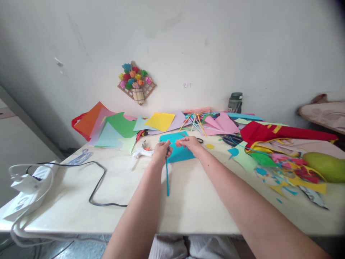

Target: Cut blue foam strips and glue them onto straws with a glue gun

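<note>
Left hand (pixel 161 149) and right hand (pixel 192 143) work a little apart over the blue paper sheet (pixel 181 157), the landmark for all places given below. Clamped in the left is a narrow blue strip (pixel 167 181), which runs past the sheet's near left corner toward the person; whether its lower end touches the counter (pixel 202 205) cannot be told. Pinched in the right, above the sheet's middle, is a small orange paper piece (pixel 178 143), turned toward the left hand.

Good handling, as judged here, calls for a light fingertip hold near the orange piece's edge, so that it does not crease and its inner side remains accessible. A steady left grip near the strip's upper end should limit swinging; its exact grip point is hidden by the fingers. Care is advisable around the white hot-glue gun (pixel 142 152), just left of the sheet, since its nozzle may be hot, and around the scissors (pixel 199 140), partly hidden at the sheet's far right.

Pose: left forearm (pixel 144 203) and right forearm (pixel 237 185) reach forward from the sheet's near side and converge over it, the right crossing at a longer slant. Both wrists appear low, with fingertips facing inward.
</note>
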A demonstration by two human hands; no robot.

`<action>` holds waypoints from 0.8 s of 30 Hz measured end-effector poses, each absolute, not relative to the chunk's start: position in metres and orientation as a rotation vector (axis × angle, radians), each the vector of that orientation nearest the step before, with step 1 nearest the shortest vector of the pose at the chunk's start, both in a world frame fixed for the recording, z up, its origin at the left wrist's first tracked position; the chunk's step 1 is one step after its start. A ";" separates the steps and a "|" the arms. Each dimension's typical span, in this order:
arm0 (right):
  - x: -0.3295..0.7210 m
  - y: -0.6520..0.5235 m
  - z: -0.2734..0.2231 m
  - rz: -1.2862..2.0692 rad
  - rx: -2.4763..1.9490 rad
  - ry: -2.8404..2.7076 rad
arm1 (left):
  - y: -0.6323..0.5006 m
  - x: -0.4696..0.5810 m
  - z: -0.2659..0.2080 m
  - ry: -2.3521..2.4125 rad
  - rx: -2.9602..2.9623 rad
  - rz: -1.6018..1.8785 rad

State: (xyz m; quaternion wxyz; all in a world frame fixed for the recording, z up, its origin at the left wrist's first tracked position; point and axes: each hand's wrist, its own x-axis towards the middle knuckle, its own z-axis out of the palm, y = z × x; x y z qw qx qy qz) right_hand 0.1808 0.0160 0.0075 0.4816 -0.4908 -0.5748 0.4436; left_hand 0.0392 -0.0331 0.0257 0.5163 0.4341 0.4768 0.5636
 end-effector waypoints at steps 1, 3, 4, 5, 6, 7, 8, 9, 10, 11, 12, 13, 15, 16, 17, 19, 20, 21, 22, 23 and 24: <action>0.182 0.015 0.006 1.090 -1.196 -1.384 | -0.033 0.041 0.025 1.151 1.052 1.341; 0.182 0.015 0.004 1.110 -1.189 -1.349 | -0.034 0.044 0.023 1.162 1.058 1.314; 0.182 0.015 0.003 1.124 -1.184 -1.328 | -0.034 0.046 0.023 1.165 1.058 1.301; 0.182 0.014 0.003 1.141 -1.176 -1.308 | -0.035 0.047 0.022 1.164 1.061 1.290; 0.182 0.014 0.003 1.161 -1.165 -1.289 | -0.035 0.049 0.021 1.158 1.070 1.281; 0.182 0.013 0.004 1.182 -1.156 -1.271 | -0.035 0.050 0.020 1.153 1.081 1.274; 0.182 0.012 0.005 1.201 -1.149 -1.257 | -0.035 0.051 0.018 1.149 1.093 1.270; 0.181 0.011 0.005 1.217 -1.144 -1.245 | -0.035 0.052 0.017 1.147 1.105 1.268; 0.181 0.010 0.006 1.228 -1.139 -1.239 | -0.035 0.053 0.016 1.146 1.116 1.265; 0.181 0.009 0.006 1.235 -1.134 -1.235 | -0.035 0.054 0.015 1.145 1.124 1.263; 0.181 0.009 0.006 1.239 -1.126 -1.235 | -0.034 0.055 0.014 1.145 1.131 1.262; 0.181 0.009 0.006 1.242 -1.115 -1.237 | -0.034 0.055 0.012 1.147 1.136 1.262; 0.180 0.008 0.006 1.245 -1.098 -1.241 | -0.034 0.056 0.011 1.149 1.148 1.259; 0.180 0.008 0.006 1.249 -1.093 -1.240 | -0.033 0.057 0.010 1.150 1.153 1.258; 0.180 0.008 0.006 1.254 -1.090 -1.236 | -0.033 0.057 0.010 1.149 1.156 1.259; 0.179 0.007 0.007 1.263 -1.085 -1.226 | -0.033 0.058 0.009 1.146 1.160 1.259; 0.178 0.006 0.007 1.266 -1.081 -1.218 | -0.033 0.059 0.009 1.149 1.160 1.260; 0.177 0.005 0.008 1.267 -1.079 -1.208 | -0.033 0.059 0.009 1.154 1.158 1.262; 0.177 0.004 0.009 1.266 -1.077 -1.200 | -0.032 0.060 0.009 1.159 1.157 1.265; 0.176 0.003 0.010 1.264 -1.076 -1.191 | -0.032 0.060 0.008 1.164 1.155 1.269; 0.175 0.002 0.011 1.264 -1.077 -1.184 | -0.032 0.060 0.008 1.167 1.154 1.275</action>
